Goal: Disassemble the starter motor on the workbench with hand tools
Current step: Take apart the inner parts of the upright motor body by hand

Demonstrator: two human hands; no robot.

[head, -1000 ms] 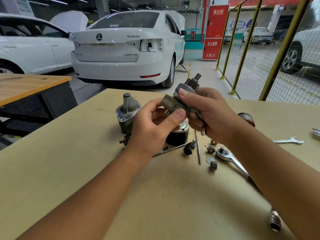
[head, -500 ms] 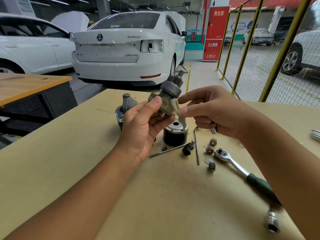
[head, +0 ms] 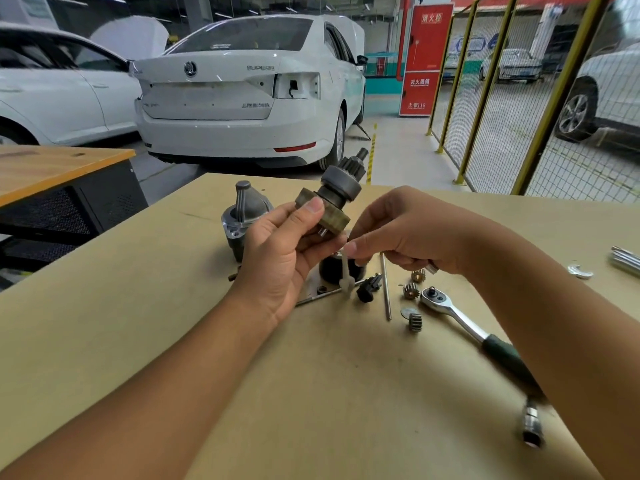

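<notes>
Nearest, at the right edge of the tan desk (head: 104, 341), a loose socket (head: 531, 429) lies just past the dark-handled ratchet (head: 460, 318), whose head points toward the middle. Left of the ratchet head lie three small planet gears (head: 414, 321) and a long thin bolt (head: 386, 285), with a small black part (head: 367, 289) just beside it.

Above these, both hands meet over the middle of the desk. The left hand (head: 280, 261) is curled round the starter drive assembly (head: 337, 195), thumb pressed on its brownish ring, holding it clear of the desk and tilted so the pinion end points up and to the far right. The right hand (head: 408, 230) sits just right of it, its fingers (head: 349, 249) pinching the top of a pale plastic fork lever (head: 346, 275), which hangs down below the assembly, touching neither it nor, as far as can be told, the desk.

Behind the hands stand a black cylindrical housing (head: 332, 271) and, to the left, the grey nose housing (head: 242, 213). At the far right lie a spanner (head: 580, 271) and metal tools (head: 627, 259).

Beyond the desk, a white car (head: 242, 98) is parked.
</notes>
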